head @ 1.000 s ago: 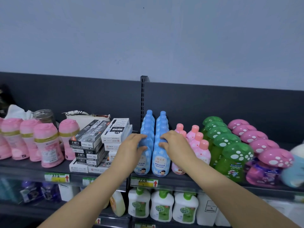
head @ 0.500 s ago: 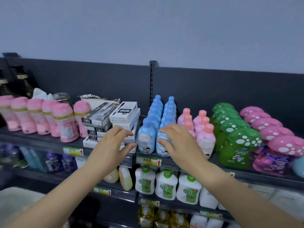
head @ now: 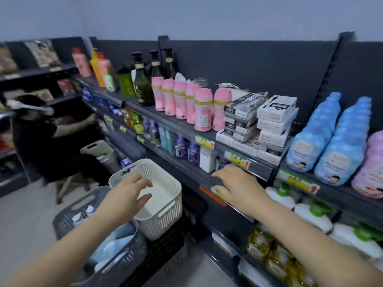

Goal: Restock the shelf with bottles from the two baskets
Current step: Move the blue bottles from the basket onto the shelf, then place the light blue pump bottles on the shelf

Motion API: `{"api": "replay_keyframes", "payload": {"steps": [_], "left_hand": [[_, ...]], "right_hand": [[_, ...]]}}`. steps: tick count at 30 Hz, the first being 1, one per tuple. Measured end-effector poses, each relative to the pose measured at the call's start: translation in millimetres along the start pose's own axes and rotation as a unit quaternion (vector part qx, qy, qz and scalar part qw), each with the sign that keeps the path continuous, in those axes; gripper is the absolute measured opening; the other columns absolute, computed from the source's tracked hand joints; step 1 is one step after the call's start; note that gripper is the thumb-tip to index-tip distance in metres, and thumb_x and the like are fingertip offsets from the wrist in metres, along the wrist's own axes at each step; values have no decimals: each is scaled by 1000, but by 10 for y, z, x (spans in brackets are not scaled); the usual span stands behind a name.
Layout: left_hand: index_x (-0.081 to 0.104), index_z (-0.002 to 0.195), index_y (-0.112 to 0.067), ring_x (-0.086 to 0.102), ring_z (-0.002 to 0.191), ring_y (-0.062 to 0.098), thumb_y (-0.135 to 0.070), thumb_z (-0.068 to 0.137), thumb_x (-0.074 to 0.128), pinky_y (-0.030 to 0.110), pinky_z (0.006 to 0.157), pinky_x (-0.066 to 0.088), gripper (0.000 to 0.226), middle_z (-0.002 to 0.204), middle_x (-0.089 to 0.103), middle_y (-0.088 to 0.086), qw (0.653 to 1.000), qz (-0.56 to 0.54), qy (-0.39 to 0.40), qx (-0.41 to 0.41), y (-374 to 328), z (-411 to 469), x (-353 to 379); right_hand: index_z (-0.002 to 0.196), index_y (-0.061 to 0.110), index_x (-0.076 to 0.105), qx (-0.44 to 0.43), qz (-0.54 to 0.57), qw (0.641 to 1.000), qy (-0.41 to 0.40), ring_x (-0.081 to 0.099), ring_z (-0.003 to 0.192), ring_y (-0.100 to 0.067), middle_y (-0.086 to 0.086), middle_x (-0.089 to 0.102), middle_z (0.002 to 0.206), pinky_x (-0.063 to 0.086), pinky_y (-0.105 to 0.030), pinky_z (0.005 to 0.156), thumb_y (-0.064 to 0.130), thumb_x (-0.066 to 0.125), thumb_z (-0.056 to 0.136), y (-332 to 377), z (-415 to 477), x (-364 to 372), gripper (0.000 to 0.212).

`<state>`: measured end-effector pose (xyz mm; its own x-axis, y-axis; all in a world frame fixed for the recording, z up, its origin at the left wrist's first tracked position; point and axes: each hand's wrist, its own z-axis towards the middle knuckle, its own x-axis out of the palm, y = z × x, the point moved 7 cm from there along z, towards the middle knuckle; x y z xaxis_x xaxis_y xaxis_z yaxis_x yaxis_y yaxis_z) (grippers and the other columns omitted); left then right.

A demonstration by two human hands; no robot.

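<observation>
Now reaching out low with both arms. Hovering the left hand [head: 128, 195] over the white basket [head: 163, 220], fingers loosely spread and slightly bent, gripping nothing. Holding the right hand [head: 238, 187] in front of the lower shelf edge [head: 199, 175], fingers relaxed and a little curled, pinching nothing; touching that edge or not, impossible to tell. Looking down into the grey basket [head: 124, 259], just beside and below the white one: pale blue bottles [head: 116, 243] lying in there, blurred. Seeing more blue bottles [head: 310, 146] standing upright in two rows on the top shelf [head: 263, 168] at the right, just beside a stack of boxes [head: 259, 125], with pink bottles [head: 203, 108] lined up further left. Catching white pump bottles [head: 310, 214] on the level below, and another person [head: 35, 133] in black at the far left, reaching toward the shelves there.
</observation>
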<state>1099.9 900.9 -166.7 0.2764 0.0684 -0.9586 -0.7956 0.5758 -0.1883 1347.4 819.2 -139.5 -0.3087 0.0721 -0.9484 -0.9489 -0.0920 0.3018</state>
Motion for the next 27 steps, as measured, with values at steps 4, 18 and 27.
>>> {"api": "replay_keyframes", "payload": {"steps": [4, 18, 27], "left_hand": [[68, 102, -15, 60, 90, 29, -19, 79, 73, 39, 76, 52, 24, 96, 59, 2, 998, 9, 1, -61, 633, -296, -36], [64, 108, -20, 58, 95, 26, -25, 81, 72, 40, 75, 51, 28, 103, 58, 1, 990, -37, 53, -122, 2697, -529, 332], [69, 104, -16, 62, 92, 27, -24, 79, 73, 36, 76, 52, 26, 97, 63, 4, 977, -66, 94, -181, 3635, -974, 656]], "right_hand": [[134, 28, 46, -15, 13, 999, 32, 41, 123, -18, 4, 50, 129, 40, -38, 98, 36, 48, 95, 364, 263, 329, 39], [133, 24, 49, -24, 27, 994, 98, 48, 120, -15, 5, 54, 128, 41, -35, 100, 34, 56, 92, 1537, 1566, 1349, 43], [131, 20, 52, -53, 69, 984, 156, 53, 112, -14, 2, 58, 121, 42, -30, 96, 29, 57, 92, 2166, 2290, 2266, 40]]}}
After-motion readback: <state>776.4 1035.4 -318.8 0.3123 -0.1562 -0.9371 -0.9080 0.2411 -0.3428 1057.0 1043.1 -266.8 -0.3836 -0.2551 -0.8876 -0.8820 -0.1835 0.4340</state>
